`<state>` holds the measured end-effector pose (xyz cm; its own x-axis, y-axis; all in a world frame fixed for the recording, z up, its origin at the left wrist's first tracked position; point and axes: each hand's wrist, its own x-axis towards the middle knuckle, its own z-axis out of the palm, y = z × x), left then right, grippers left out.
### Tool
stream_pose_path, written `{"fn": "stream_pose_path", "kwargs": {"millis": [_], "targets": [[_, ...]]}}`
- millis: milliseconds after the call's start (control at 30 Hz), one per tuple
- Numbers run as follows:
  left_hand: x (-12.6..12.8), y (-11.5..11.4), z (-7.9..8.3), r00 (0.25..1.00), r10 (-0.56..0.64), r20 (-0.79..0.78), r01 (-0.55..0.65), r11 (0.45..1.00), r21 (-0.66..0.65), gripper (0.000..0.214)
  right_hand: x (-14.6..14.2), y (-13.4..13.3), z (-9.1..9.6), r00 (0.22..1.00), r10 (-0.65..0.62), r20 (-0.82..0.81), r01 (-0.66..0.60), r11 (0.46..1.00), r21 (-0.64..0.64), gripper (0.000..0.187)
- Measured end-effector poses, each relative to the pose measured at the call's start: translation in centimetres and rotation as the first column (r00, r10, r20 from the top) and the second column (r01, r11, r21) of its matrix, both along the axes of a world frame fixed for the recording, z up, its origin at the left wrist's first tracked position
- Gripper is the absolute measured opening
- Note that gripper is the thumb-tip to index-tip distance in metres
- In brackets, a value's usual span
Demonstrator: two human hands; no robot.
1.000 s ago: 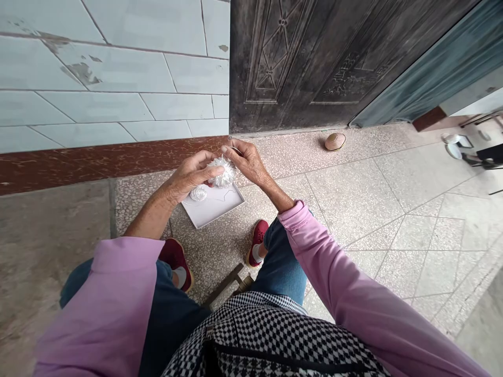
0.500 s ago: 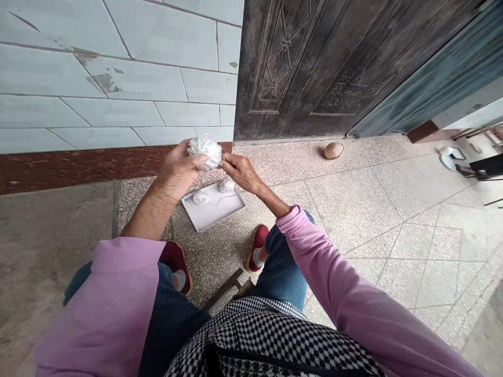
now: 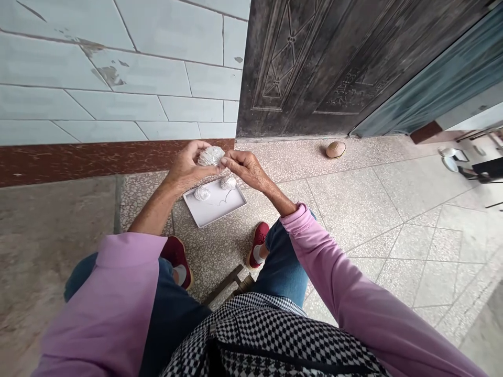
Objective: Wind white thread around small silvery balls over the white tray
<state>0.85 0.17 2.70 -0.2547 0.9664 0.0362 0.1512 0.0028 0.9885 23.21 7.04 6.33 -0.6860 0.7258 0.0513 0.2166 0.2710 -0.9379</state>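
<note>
My left hand cups a crinkled white ball, which looks like wrapped foil or fine plastic strands. The fingertips of my right hand pinch at the ball's right side. Just below my hands, a shallow white card lid lies on the floor. On it rest two small white balls, and a thin dark thread curves between them. Whether the thread reaches my fingers is hidden.
A dark embossed metal door and a pale blue tiled wall with brown skirting rise ahead. A round tan object lies by the door. My red shoes and a checkered bag sit below. Chair legs stand far right.
The ball in my hands has dropped lower, nearer the lid, and looks tighter and flatter. My left hand has turned to cup it, and my right fingertips stay at its side.
</note>
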Motion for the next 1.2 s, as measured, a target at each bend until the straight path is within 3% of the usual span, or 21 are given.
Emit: {"fn": "stream_pose_path", "kwargs": {"millis": [233, 400, 533, 667, 767, 867, 1000, 1100, 1200], "targets": [[1.0, -1.6, 2.0, 0.927, -0.298, 0.228, 0.328, 0.938, -0.108, 0.070, 0.3, 2.2, -1.6, 0.987, -0.140, -0.077, 0.139, 0.990, -0.014, 0.070], [1.4, -1.6, 3.1, 0.893, -0.341, 0.295, 0.377, 0.924, -0.073, 0.075, 0.0, 2.7, -2.0, 0.981, -0.141, -0.136, 0.137, 0.990, -0.039, 0.071], [1.6, -1.4, 3.2, 0.896, -0.295, 0.332, 0.310, 0.951, 0.007, 0.081, -0.1, 3.2, -2.7, 0.979, -0.119, -0.165, 0.110, 0.992, -0.064, 0.075], [1.6, -1.0, 2.7, 0.877, -0.225, 0.424, 0.215, 0.974, 0.073, 0.070, -0.5, 2.9, -2.7, 0.986, -0.081, -0.142, 0.075, 0.996, -0.045, 0.064], [1.3, -0.7, 2.6, 0.872, -0.138, 0.469, 0.115, 0.990, 0.078, 0.067, -0.7, 2.2, -2.0, 0.996, -0.078, -0.046, 0.079, 0.997, 0.022, 0.055], [0.9, -0.3, 2.4, 0.868, -0.050, 0.494, 0.009, 0.996, 0.084, 0.074, -0.6, 1.1, -1.3, 1.000, -0.001, 0.027, -0.003, 0.993, 0.116, 0.049], [0.0, 0.1, 1.8, 0.893, -0.007, 0.449, -0.053, 0.991, 0.121, 0.080, -0.4, -0.6, -0.6, 0.981, 0.117, 0.158, -0.143, 0.976, 0.164, 0.048], [0.0, 0.3, 1.2, 0.914, 0.075, 0.398, -0.127, 0.986, 0.104, 0.086, -0.6, -1.5, -0.3, 0.967, 0.205, 0.153, -0.226, 0.964, 0.137, 0.052], [0.6, 0.2, 0.8, 0.939, 0.165, 0.301, -0.191, 0.980, 0.056, 0.090, -0.8, -1.7, 0.1, 0.972, 0.210, 0.103, -0.218, 0.974, 0.063, 0.054]]}}
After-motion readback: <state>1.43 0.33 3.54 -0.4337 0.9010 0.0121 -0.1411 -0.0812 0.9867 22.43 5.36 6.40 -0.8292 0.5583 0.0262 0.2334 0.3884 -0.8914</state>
